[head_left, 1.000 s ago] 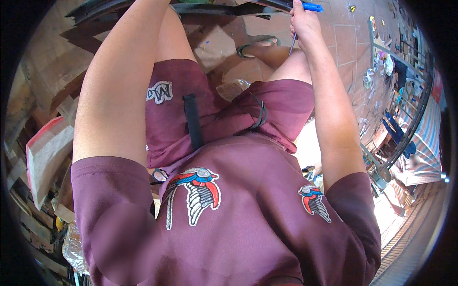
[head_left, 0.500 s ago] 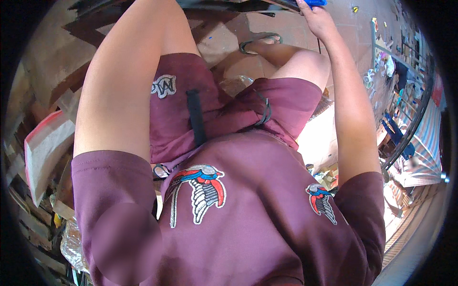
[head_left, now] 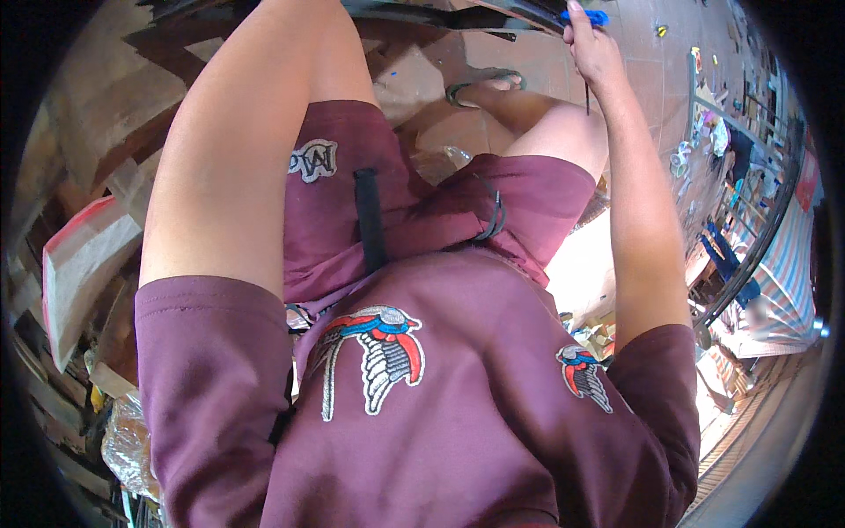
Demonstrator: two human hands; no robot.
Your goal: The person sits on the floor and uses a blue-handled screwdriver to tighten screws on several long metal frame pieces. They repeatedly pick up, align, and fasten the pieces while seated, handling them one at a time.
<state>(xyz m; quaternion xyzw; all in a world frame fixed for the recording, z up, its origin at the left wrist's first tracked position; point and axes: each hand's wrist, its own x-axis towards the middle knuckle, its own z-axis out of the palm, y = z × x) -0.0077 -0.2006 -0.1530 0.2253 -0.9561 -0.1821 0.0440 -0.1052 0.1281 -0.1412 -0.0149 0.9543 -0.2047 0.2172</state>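
Tool [head_left: 598, 18] sits in right hand [head_left: 599, 60], fingers [head_left: 578, 21] wrapping its handle, likely for control; left hand unseen, cannot tell.

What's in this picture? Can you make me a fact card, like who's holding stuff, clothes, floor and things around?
Right grip: closed on a blue object, exact kind unclear
Below it: thin dark rod
Left grip: out of view
Clothes: maroon shirt, maroon shorts
Footwear: dark sandal
Floor: reddish-brown tiles
Far right: striped cloth
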